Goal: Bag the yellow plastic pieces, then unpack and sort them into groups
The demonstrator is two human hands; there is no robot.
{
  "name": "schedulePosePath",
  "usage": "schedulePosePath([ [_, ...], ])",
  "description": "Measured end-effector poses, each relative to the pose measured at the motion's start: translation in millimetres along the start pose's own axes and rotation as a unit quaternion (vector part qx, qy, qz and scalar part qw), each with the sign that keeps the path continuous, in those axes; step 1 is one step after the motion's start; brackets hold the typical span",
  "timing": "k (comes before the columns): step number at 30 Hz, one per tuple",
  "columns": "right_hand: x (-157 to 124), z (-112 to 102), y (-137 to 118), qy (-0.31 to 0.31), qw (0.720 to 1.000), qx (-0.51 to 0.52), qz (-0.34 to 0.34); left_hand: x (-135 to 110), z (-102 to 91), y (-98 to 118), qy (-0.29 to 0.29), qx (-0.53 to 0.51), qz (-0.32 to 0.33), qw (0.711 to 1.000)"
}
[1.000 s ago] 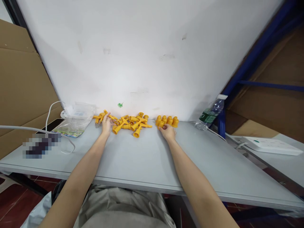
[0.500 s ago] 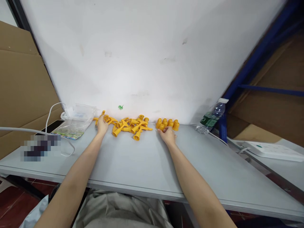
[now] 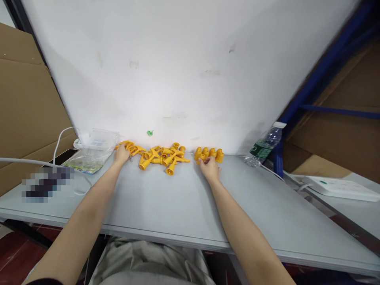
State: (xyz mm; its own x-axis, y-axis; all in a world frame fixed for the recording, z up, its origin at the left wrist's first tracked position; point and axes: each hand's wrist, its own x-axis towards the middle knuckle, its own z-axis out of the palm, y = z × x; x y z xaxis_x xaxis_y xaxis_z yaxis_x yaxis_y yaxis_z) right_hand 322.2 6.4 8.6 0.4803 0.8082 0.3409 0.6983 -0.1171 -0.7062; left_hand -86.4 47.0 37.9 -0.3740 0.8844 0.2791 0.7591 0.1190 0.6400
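Observation:
A heap of yellow plastic funnel-shaped parts (image 3: pixel 162 155) lies at the far edge of the grey table (image 3: pixel 178 198), against the white wall. My left hand (image 3: pixel 121 154) rests at the heap's left end, fingers curled over a yellow part with a bit of metal chain beside it. To the right stands a small cluster of short yellow caps (image 3: pixel 209 153). My right hand (image 3: pixel 209 167) touches the front of this cluster, fingers bent around one cap.
A clear plastic bag (image 3: pixel 93 148) with small items, a white cable (image 3: pixel 63 136) and a phone (image 3: pixel 63 156) lie at the left. A water bottle (image 3: pixel 264 144) lies at the right by a blue rack post. A white power strip (image 3: pixel 341 186) sits on the neighbouring table. Cardboard stands at both sides.
My left hand has slid left along the heap to its left end. My right hand has stayed at the cap cluster, shifting only slightly.

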Motion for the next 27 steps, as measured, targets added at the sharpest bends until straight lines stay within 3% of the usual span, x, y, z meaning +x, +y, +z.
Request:
schedulePosePath([
  [5, -2.2, -2.6, -3.6, -0.007, 1.000, -0.001, 0.003, 3.8, 0.1, -9.6, -0.005, 0.042, -0.058, 0.997],
  [19, 0.5, -2.8, -0.5, -0.001, 1.000, 0.006, 0.003, 6.2, -5.6, -17.9, -0.021, 0.056, 0.012, 0.998],
  [27, 0.9, -1.4, 1.2, 0.005, 1.000, 0.011, 0.004, 7.5, -8.0, -19.5, -0.003, 0.050, 0.002, 0.999],
])
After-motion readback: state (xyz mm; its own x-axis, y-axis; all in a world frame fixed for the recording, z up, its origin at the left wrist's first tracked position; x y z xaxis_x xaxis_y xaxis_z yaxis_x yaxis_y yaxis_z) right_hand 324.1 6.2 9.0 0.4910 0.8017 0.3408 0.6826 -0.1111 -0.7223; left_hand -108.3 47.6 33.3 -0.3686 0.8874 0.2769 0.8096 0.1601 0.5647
